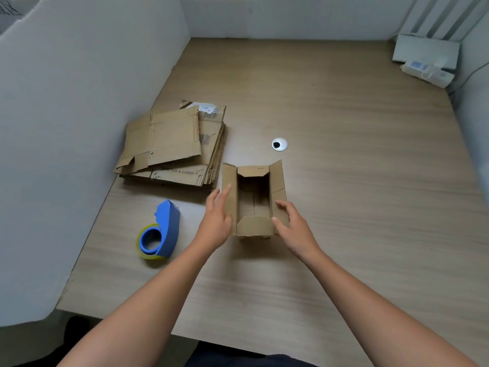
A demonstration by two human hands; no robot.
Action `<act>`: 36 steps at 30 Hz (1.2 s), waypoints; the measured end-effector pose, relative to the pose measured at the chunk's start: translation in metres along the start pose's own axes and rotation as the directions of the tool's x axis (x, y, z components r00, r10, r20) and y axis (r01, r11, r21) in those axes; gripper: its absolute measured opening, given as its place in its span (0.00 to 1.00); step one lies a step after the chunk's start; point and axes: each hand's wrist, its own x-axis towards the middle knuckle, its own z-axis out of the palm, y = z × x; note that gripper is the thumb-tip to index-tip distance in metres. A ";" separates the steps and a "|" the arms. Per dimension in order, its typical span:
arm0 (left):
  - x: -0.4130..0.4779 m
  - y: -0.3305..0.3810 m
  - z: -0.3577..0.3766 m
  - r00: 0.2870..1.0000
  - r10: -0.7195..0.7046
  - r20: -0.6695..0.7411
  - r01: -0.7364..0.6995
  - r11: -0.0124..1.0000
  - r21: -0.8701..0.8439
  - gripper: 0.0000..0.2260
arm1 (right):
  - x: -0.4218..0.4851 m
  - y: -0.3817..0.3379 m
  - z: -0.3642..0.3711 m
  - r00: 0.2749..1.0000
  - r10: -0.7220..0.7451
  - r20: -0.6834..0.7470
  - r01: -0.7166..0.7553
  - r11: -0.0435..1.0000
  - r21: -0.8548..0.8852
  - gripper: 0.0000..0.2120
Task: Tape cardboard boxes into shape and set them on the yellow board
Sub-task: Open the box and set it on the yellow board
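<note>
On the desk (344,154), one box (254,205) stands open-topped between left hand (217,221) and right hand (293,229), fingers (224,193) wide; stack (169,144) lies flat

We stretch both bare arms from the bottom of the frame up toward its middle, the left arm (137,308) rising from the lower left and the right arm (383,311) from the lower right. Our left hand (215,221) sits just left of centre, back toward us, its fingers (225,192) straight and close together, pointing up the frame. Our right hand (293,226) sits just right of centre, at about the same height, its fingers (284,205) loosely bent toward the left and the thumb (276,223) spread apart below them. The two hands stay apart, palms turned inward.
</note>
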 end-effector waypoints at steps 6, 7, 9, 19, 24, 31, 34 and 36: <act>0.008 -0.017 0.007 0.991 0.134 -0.011 -0.113 0.879 0.464 0.20 | 0.008 0.014 -0.001 0.993 0.121 0.005 -0.120 0.984 0.132 0.14; 0.010 -0.015 0.008 0.992 0.120 -0.034 -0.094 0.902 0.421 0.18 | 0.009 0.013 -0.001 0.993 0.117 0.005 -0.117 0.987 0.112 0.14; 0.017 -0.009 0.009 0.993 0.086 -0.085 -0.054 0.945 0.323 0.16 | 0.012 0.011 0.000 0.995 0.096 -0.034 -0.093 0.993 0.071 0.14; 0.030 0.005 -0.016 0.979 -0.022 0.205 -0.053 0.934 0.353 0.54 | 0.022 -0.001 0.008 0.996 0.075 -0.051 -0.077 0.996 -0.041 0.26; 0.008 -0.016 0.008 0.974 -0.013 0.225 -0.125 0.799 0.588 0.63 | 0.019 0.015 0.012 0.998 0.043 0.035 -0.034 0.972 -0.233 0.42; 0.017 -0.011 -0.001 0.981 0.095 0.170 -0.173 0.829 0.533 0.50 | 0.013 0.025 0.009 0.996 -0.063 0.062 0.087 0.821 -0.564 0.50; 0.042 0.007 -0.018 0.953 0.284 0.110 -0.296 0.784 0.546 0.28 | 0.014 0.024 0.006 0.996 -0.061 0.064 0.087 0.783 -0.615 0.52; 0.061 0.015 -0.018 0.924 0.349 0.155 -0.363 0.678 0.639 0.25 | 0.013 0.023 0.006 0.998 -0.051 0.048 0.070 0.773 -0.630 0.54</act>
